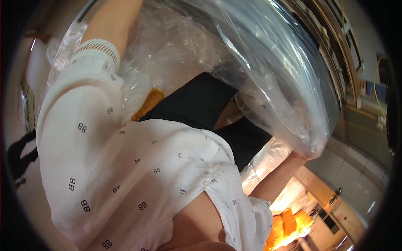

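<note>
A large sheet of clear plastic film [268,54] spreads in front of me, bulging in a glossy curve from the top towards the right. My left arm reaches up out of the top edge, so the left hand is outside the picture; crumpled film lies beside its forearm. At the right, my right hand [312,151] is bent at the wrist and touches the lower end of the film. Film covers its fingers, and their grip cannot be made out. Under the film, black shorts [190,100] show on my lap, with a fuzzy mustard-brown piece [150,103] beside them.
Bright orange fabric [289,226] lies at the lower right near a wooden cabinet [335,201]. Wooden frame strips [335,50] run along the upper right, with a yellow cord [377,83] hanging beyond. A dark-clothed leg [23,154] shows at the far left.
</note>
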A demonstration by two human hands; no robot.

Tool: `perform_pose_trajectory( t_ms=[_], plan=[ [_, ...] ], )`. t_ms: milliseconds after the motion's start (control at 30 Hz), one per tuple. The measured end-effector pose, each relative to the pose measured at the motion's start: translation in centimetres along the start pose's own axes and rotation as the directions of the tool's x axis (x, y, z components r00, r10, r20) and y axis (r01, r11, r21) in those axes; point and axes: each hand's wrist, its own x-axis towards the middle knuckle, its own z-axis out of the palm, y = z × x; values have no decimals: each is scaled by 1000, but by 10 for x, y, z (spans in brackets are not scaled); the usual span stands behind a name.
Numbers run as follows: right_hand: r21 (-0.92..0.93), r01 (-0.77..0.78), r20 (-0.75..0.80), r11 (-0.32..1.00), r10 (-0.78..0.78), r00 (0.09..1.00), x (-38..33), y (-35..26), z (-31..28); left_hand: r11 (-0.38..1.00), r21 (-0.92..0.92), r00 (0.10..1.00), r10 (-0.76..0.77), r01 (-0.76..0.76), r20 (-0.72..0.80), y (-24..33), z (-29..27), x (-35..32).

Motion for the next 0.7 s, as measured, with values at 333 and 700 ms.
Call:
perform_pose_trajectory(
  t_ms=[333, 700],
  plan=[
    [-775, 363, -33, 517, -606, 795, -71, 42, 30, 999, -51, 988, -25, 17, -155, -41, 9, 29],
    [195, -223, 353, 955, 144, 924, -41, 42, 86, 998, 63, 996, 14, -20, 89, -15, -10, 4]
  ],
)
